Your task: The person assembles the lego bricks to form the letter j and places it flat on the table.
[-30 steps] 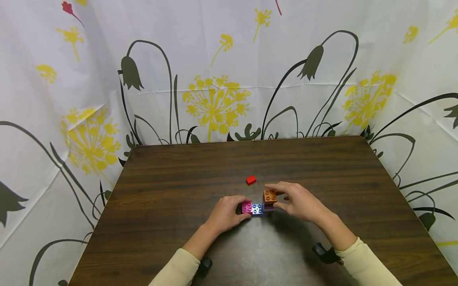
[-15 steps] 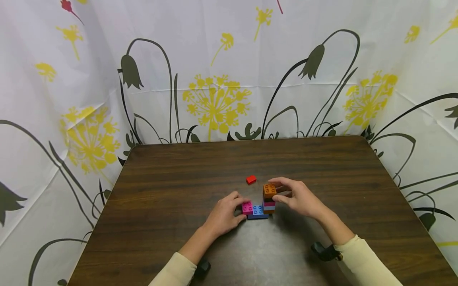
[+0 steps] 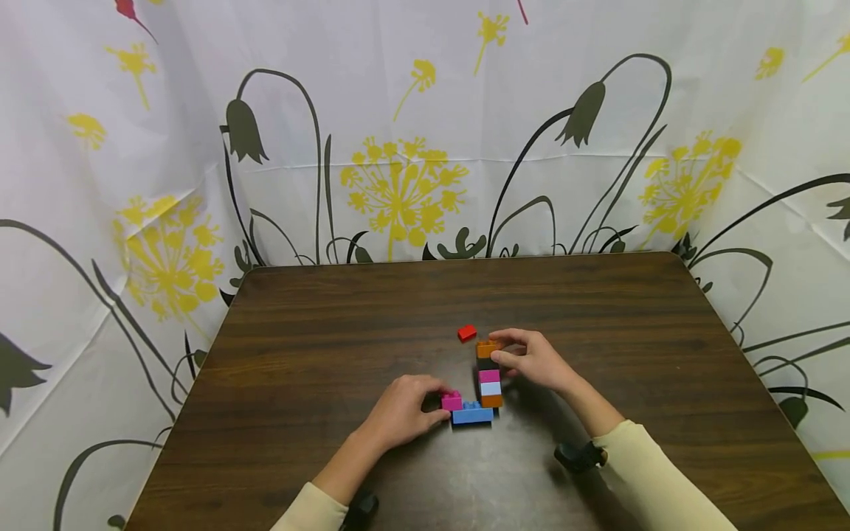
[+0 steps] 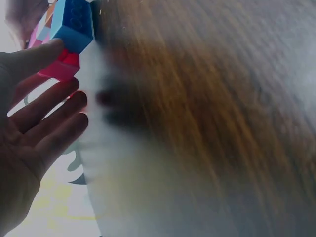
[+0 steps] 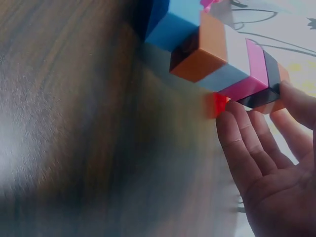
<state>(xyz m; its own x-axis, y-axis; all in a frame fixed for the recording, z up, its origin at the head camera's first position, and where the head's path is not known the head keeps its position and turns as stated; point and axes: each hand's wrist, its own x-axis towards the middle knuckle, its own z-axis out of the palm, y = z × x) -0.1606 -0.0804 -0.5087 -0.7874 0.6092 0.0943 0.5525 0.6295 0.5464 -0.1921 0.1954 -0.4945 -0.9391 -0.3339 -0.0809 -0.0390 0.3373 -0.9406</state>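
Observation:
My left hand (image 3: 405, 413) pinches a pink brick (image 3: 451, 401) between thumb and fingers. That brick sits on the left end of a longer blue brick (image 3: 472, 416). At the blue brick's right end rises a tower of toy bricks: an orange brick (image 3: 491, 401), a pale blue one (image 3: 490, 388), a pink one, a black one and a top orange brick (image 3: 487, 349). With thumb and fingers, my right hand (image 3: 536, 361) holds the tower near its top. The right wrist view shows the lower orange brick (image 5: 210, 54) meeting the blue brick (image 5: 175, 24), its underside partly bare.
A loose red brick (image 3: 467, 333) lies on the dark wooden table (image 3: 319, 332), just behind the tower. Dark straps (image 3: 579, 456) sit at the wrists. A white curtain (image 3: 425, 110) with printed flowers hangs behind the table's far edge.
The joined bricks have tipped backward, so their front faces now show in the head view. Both hands have shifted slightly left with them. The red brick has stayed put.

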